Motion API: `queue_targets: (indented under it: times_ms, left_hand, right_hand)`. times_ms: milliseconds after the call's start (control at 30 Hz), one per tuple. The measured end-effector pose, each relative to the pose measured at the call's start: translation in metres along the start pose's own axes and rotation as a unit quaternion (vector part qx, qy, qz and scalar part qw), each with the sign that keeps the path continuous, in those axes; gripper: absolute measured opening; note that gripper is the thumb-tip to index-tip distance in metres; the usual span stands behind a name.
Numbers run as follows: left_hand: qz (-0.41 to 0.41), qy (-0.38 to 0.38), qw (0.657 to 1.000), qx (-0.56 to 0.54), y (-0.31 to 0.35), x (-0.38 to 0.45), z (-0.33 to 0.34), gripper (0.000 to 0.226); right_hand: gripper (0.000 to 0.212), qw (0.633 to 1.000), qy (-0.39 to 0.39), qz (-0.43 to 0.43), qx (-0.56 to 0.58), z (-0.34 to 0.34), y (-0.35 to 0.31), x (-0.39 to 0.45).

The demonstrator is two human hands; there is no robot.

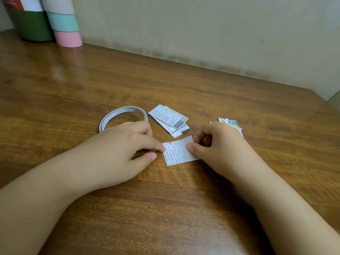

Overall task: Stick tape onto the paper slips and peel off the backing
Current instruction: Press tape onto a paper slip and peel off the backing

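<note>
tape roll (122, 117) behind left hand (127, 144) (partly hidden), slip stack (169, 119)

One paper slip (179, 152) lies flat on the table (73, 89), near centre. The left hand (127, 144) rests at its left edge, a fingertip touching; the right hand (219, 142) covers its right end. The tape roll (123, 118) lies behind the left hand, partly hidden by it. A stack of slips (170, 119) lies right of the roll, behind the single slip. A second pile (230, 124) lies further right, behind the right hand. Two upright cylinders (62, 23) stand at the far left, against the wall (202, 24).
</note>
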State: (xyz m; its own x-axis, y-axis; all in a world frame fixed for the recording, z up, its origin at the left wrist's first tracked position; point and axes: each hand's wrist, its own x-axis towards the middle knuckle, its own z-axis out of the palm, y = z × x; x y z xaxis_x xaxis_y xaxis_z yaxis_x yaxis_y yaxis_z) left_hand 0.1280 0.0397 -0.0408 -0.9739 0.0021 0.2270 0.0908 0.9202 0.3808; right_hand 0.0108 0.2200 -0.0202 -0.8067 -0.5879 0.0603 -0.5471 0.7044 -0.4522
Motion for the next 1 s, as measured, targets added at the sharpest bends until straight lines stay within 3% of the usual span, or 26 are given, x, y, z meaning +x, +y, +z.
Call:
queue_targets:
  times_ms: [133,233,367,467,667,833,1000]
  left_hand:
    - [0.004,0.026,1.0,-0.003,0.004,0.0,0.0,0.033]
    - [-0.015,0.081,0.997,-0.012,0.006,0.002,-0.002,0.007]
    - [-0.074,0.154,0.981,-0.087,0.01,0.006,-0.005,0.011]
    - [-0.113,0.163,0.961,-0.193,0.014,0.009,-0.008,0.011]
    - [-0.105,0.159,0.92,-0.342,0.01,0.012,-0.007,0.019]
    - [-0.101,0.161,0.915,-0.357,0.009,0.013,-0.006,0.018]
    - [-0.096,0.163,0.916,-0.355,0.006,0.014,-0.004,0.038]
  right_hand:
    - [0.018,0.998,0.012,0.0,0.065,-0.003,0.004,-0.001]
    - [0.018,0.985,0.055,0.005,0.164,-0.009,0.003,-0.002]
    - [0.015,0.939,0.067,-0.02,0.337,-0.015,-0.006,-0.006]
    - [0.014,0.907,0.052,-0.04,0.416,-0.015,-0.014,-0.008]
    - [0.013,0.88,0.05,-0.048,0.469,-0.015,-0.02,-0.01]
    - [0.013,0.859,0.057,-0.043,0.508,-0.012,-0.021,-0.01]
    - [0.02,0.855,0.059,-0.036,0.513,-0.011,-0.018,-0.009]
